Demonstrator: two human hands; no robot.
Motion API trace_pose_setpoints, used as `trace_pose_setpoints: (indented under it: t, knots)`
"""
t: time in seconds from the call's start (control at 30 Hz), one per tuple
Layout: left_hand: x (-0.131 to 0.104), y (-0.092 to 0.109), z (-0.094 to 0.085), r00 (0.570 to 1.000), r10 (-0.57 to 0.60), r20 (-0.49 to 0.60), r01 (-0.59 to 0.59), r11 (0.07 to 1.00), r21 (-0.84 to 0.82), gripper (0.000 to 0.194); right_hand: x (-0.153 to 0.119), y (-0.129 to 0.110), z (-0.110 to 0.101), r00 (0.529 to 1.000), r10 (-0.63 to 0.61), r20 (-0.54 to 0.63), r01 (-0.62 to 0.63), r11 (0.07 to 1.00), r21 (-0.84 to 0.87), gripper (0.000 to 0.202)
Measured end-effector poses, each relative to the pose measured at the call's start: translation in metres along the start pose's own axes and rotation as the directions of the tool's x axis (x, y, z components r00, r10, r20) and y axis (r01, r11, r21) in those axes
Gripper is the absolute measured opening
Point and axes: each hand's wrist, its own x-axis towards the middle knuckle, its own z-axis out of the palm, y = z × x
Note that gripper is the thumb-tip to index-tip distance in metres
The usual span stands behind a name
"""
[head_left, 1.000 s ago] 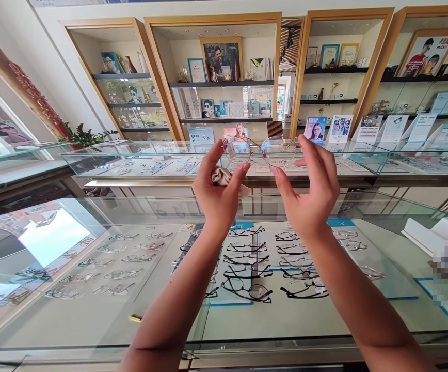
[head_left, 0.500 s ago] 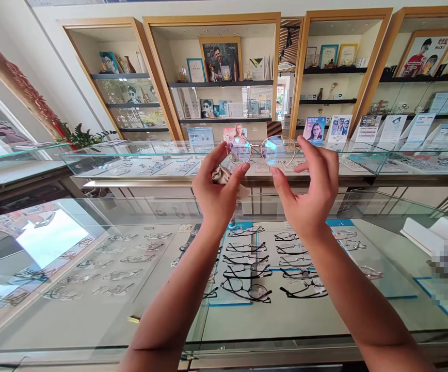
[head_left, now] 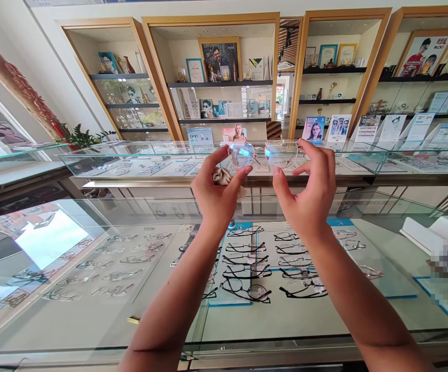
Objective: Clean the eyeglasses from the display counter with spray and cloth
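Note:
A pair of thin-rimmed round glasses (head_left: pixel 282 155) is raised in front of me, with bluish reflections on both lenses. My left hand (head_left: pixel 218 188) grips its left side between thumb and fingers, and a crumpled beige cloth (head_left: pixel 221 176) is tucked in the same palm. At the other side, my right hand (head_left: pixel 309 191) has its index fingertip at the frame's right end and the thumb below the right lens. Beneath my forearms, rows of dark-framed glasses (head_left: pixel 245 271) lie inside a glass display case (head_left: pixel 270 328).
A second glass counter (head_left: pixel 150 181) runs across behind the hands, holding more glasses. Brochures (head_left: pixel 340 129) stand on it at the right. Wooden shelves (head_left: pixel 211 19) line the back wall. A white object (head_left: pixel 441 232) sits at the right, and a green plant (head_left: pixel 79 137) at the left.
The held glasses have shifted slightly right and down, and the reflections on the lenses differ. My right hand has moved slightly left. Both hands keep their hold.

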Motion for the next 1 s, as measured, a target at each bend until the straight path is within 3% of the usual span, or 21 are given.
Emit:
trace_pose_setpoints:
  t: [0.27,0.57,1.0]
  knots:
    - [0.0,-0.001,0.0,0.996,0.067,-0.051,-0.064,0.997,0.047,0.048,-0.002,0.0,0.002,1.0,0.009,0.025,-0.01,1.0,0.012,0.056]
    - [-0.004,0.003,0.001,0.997,0.035,-0.07,-0.029,0.996,0.081,0.051,-0.003,-0.001,0.003,0.996,0.067,0.066,-0.066,0.998,-0.013,0.057]
    - [-0.005,0.009,-0.001,0.984,0.15,-0.097,-0.133,0.977,0.167,0.055,-0.003,-0.001,0.005,0.99,0.106,0.088,-0.105,0.994,-0.014,0.055]
